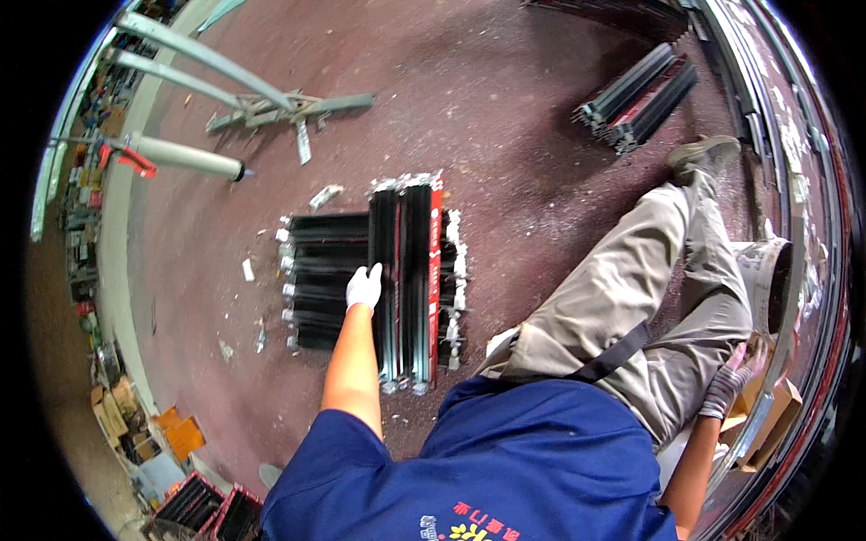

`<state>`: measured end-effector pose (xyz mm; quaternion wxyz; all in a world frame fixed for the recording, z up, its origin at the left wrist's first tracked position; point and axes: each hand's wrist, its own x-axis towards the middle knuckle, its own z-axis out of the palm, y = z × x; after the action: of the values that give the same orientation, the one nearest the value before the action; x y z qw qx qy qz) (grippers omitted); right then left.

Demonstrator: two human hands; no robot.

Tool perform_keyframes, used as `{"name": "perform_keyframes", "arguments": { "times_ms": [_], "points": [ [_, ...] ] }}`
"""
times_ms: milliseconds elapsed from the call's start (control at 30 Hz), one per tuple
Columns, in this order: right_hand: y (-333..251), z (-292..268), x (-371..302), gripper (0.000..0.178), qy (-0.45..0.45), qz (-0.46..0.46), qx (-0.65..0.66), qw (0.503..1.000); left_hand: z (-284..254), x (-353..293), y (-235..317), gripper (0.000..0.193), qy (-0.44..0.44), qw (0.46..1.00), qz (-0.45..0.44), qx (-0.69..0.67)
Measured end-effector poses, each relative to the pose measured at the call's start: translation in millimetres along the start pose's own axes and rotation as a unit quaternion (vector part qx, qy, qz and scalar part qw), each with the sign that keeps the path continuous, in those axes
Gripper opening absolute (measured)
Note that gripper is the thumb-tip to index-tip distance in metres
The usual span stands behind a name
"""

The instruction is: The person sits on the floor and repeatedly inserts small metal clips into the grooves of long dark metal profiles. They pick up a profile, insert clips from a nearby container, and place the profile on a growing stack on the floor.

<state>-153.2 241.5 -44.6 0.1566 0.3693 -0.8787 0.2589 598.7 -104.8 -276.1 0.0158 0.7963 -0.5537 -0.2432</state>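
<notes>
The left hand (363,288), in a thin white knit-looking glove, is at the left edge of the upper black bars (413,279), long and straight with dull ribbed sides and pale, crumpled ends. Its thumb and a finger stand slightly apart; I cannot tell whether they pinch a bar. These bars lie crosswise on the lower black bars (329,281), in the middle of the floor, and a flat, glossy red strip (434,298) runs along their right side. The right hand (740,371), gloved with a striped knit cuff, has its fingers loosely spread beside the grey cloth trousers (586,279), near a brown cardboard box (776,424).

The floor (487,108) is dull reddish-brown, scuffed and dotted with white scraps. Another bar bundle (636,95) lies toward the upper right; a metal stand (262,106) and a smooth pale tube (189,156) are at upper left.
</notes>
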Motion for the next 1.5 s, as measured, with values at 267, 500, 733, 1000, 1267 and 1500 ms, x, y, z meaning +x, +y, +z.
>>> {"name": "perform_keyframes", "arguments": {
  "times_ms": [267,500,733,1000,1267,1500],
  "points": [
    [-39,-4,-3,0.050,0.045,-0.005,-0.048,0.998,-5,3,140,0.038,0.269,0.919,0.288,-0.008],
    [-51,-5,-3,0.055,0.025,0.043,-0.010,0.999,56,12,389,0.037,0.107,0.871,0.465,-0.115],
    [-58,-2,6,0.059,0.005,0.097,-0.007,0.995,125,-20,637,0.048,0.017,0.838,0.542,-0.063],
    [-56,-5,16,0.060,-0.018,0.107,0.002,0.994,211,-54,806,0.039,-0.030,0.847,0.522,0.098],
    [-46,-4,16,0.058,-0.016,0.145,0.084,0.986,194,-43,844,0.038,-0.098,0.923,0.370,0.044],
    [-31,-3,8,0.060,0.013,0.121,0.125,0.985,105,-63,795,0.039,0.051,0.874,0.448,-0.181]
  ]
}}
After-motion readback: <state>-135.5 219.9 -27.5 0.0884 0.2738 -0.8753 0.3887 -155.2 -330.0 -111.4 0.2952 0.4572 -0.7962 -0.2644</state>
